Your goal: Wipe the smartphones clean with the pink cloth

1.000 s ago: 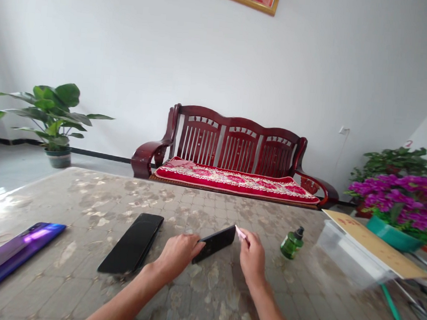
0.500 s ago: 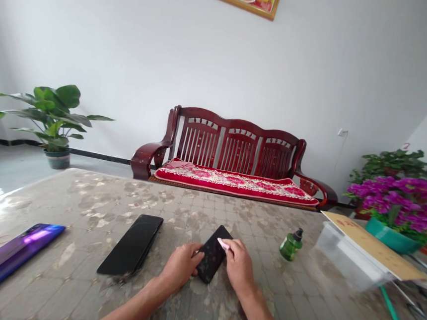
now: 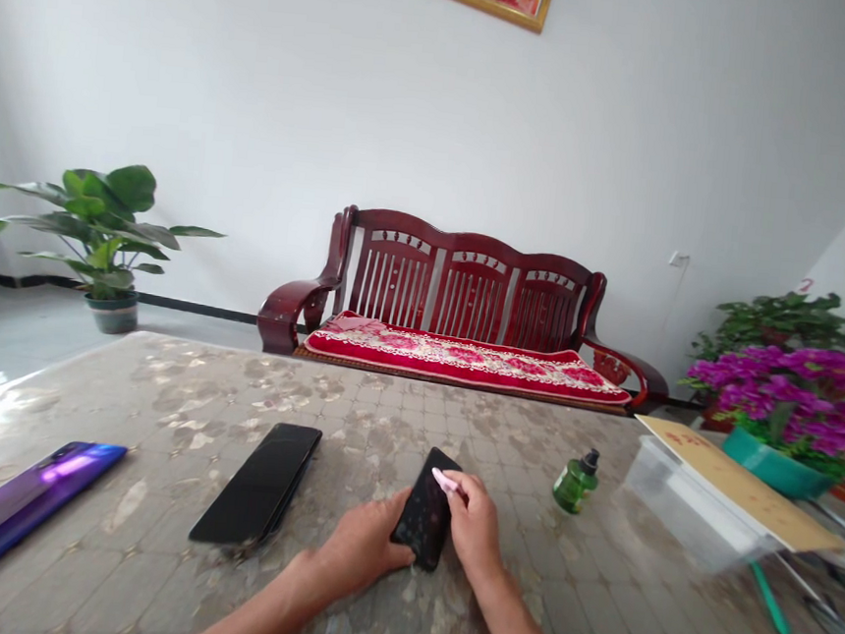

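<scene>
A black smartphone lies tilted before me, small droplets or spots showing on its dark screen. My left hand grips its left side, the thumb at the lower edge. Pinched in my right hand is a small pale pink piece of cloth or tissue, which touches or hovers over the upper part of the screen. To the left lies a larger black phone, seemingly on an open case. A green pump bottle stands upright to the right of my right hand.
At the far left lies a purple-blue phone. On the right are a clear plastic box under a tan envelope, a green pen and purple flowers. A wooden bench stands behind the patterned table.
The smartphone has turned to stand more upright in view. My left hand has shifted its hold lower, thumb near the bottom corner, and the pink piece has moved slightly over the screen.
</scene>
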### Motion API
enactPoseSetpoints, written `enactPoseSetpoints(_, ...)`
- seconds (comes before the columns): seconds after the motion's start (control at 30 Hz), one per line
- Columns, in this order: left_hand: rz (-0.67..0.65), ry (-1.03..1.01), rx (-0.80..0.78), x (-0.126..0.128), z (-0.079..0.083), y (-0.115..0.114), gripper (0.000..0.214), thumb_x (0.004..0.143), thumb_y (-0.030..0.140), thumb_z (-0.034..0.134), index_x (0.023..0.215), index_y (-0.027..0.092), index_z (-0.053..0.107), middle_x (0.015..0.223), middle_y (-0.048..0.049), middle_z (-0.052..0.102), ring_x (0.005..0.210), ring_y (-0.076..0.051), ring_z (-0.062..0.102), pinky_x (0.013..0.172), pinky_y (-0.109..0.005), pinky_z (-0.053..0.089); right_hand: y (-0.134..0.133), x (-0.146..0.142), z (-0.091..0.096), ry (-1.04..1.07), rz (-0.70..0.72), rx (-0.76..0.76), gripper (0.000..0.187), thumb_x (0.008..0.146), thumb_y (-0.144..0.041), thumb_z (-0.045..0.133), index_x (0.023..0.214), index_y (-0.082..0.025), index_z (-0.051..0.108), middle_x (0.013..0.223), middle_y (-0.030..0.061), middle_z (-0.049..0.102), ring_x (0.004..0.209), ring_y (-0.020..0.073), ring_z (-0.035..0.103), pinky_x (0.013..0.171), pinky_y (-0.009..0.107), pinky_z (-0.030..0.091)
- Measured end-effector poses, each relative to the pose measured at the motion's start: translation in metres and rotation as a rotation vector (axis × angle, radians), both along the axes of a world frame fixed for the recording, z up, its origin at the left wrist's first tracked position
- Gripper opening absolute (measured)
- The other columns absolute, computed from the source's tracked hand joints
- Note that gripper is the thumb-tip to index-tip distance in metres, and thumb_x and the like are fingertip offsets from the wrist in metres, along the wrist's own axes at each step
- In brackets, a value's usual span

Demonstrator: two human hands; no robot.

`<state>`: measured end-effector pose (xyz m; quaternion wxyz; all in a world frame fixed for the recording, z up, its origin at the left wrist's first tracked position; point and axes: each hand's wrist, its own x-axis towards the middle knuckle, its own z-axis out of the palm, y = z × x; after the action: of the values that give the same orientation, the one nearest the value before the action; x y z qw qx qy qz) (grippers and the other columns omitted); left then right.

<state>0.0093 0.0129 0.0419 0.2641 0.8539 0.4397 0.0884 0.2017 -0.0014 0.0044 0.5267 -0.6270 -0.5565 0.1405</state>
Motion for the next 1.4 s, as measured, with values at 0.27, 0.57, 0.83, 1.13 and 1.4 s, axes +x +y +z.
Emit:
enactPoseSetpoints(0.27, 0.056, 0.128, 0.034, 0.011, 0.010, -0.013, 0.064, 0.076, 0.033, 0.071, 0.134, 0.022, 0.046, 0.111, -0.0078, 0.072, 0.106, -0.031, 0.066, 0.082, -0.033, 0.049, -0.003, -0.012, -0.003, 0.047, 0.038, -0.015, 0.030, 0.077, -0.022, 0.049, 0.092, -0.023, 0.074, 0.095, 0.0056, 0.072, 0.093, 0.0213, 0.066, 0.086, 0.031, 0.049)
enactPoseSetpoints(0.57, 0.098, 0.163, 0.033, 0.013, 0.015, -0.019, 0.053, 0.078, 0.035, 0.073, 0.124, 0.021, 0.053, 0.110, -0.0081, 0.073, 0.105, -0.030, 0.067, 0.081, -0.031, 0.049, -0.001, -0.010, -0.008, 0.114, 0.046, -0.035, 0.029, 0.077, -0.025, 0.051, 0.095, -0.022, 0.074, 0.098, 0.0063, 0.072, 0.094, 0.0219, 0.066, 0.088, 0.033, 0.049)
enactPoseSetpoints(0.83, 0.112, 0.264, 0.040, 0.019, 0.017, -0.025, 0.048, 0.084, 0.038, 0.066, 0.125, 0.017, 0.054, 0.106, -0.0128, 0.073, 0.103, -0.032, 0.068, 0.081, -0.034, 0.051, -0.001, -0.014, -0.009, 0.184, 0.029, -0.012, 0.027, 0.075, -0.027, 0.053, 0.092, -0.021, 0.074, 0.093, 0.0067, 0.073, 0.090, 0.0223, 0.067, 0.085, 0.033, 0.050)
enactPoseSetpoints(1.13, 0.113, 0.286, 0.058, 0.021, 0.020, -0.030, 0.040, 0.085, 0.037, 0.065, 0.117, 0.014, 0.057, 0.103, -0.0144, 0.073, 0.099, -0.034, 0.069, 0.080, -0.038, 0.052, 0.003, -0.021, -0.004, 0.187, 0.098, -0.023, 0.027, 0.075, -0.027, 0.053, 0.091, -0.022, 0.074, 0.094, 0.0059, 0.073, 0.091, 0.0221, 0.067, 0.086, 0.033, 0.050)
enactPoseSetpoints(1.4, 0.106, 0.313, 0.097, 0.015, 0.023, -0.029, 0.035, 0.084, 0.038, 0.067, 0.112, 0.019, 0.057, 0.107, -0.0128, 0.069, 0.104, -0.032, 0.066, 0.084, -0.037, 0.050, 0.000, -0.021, 0.003, 0.232, 0.168, -0.049, 0.028, 0.077, -0.028, 0.054, 0.097, -0.020, 0.073, 0.095, 0.0056, 0.073, 0.090, 0.0219, 0.067, 0.083, 0.031, 0.050)
